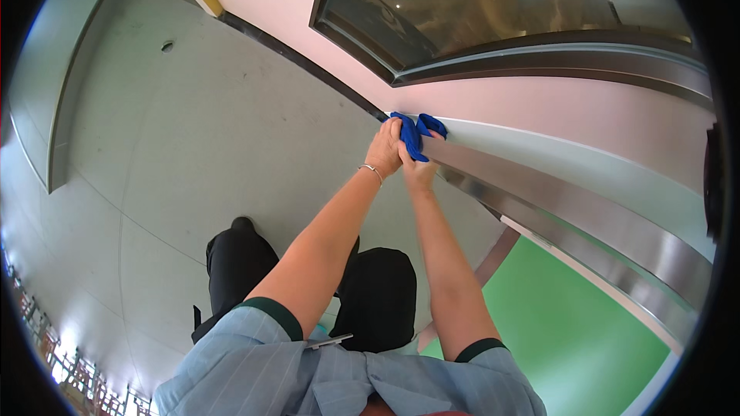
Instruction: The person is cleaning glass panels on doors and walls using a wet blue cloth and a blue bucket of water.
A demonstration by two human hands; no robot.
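Both arms reach forward to the near end of a stainless steel rail [555,193] that runs off to the right. A blue cloth [411,137] is bunched around the rail's end. My left hand [385,147], with a bangle at its wrist, grips the cloth's left side. Beside it, my right hand [424,164] holds the cloth from below and the right, its fingers partly hidden by the cloth and the rail. The two hands touch or nearly touch.
Above the rail is a pale wall with a dark-framed window [497,6]. The grey floor [231,115] spreads left, towards a raised curved ledge [81,69]. A green panel [578,312] lies at the lower right.
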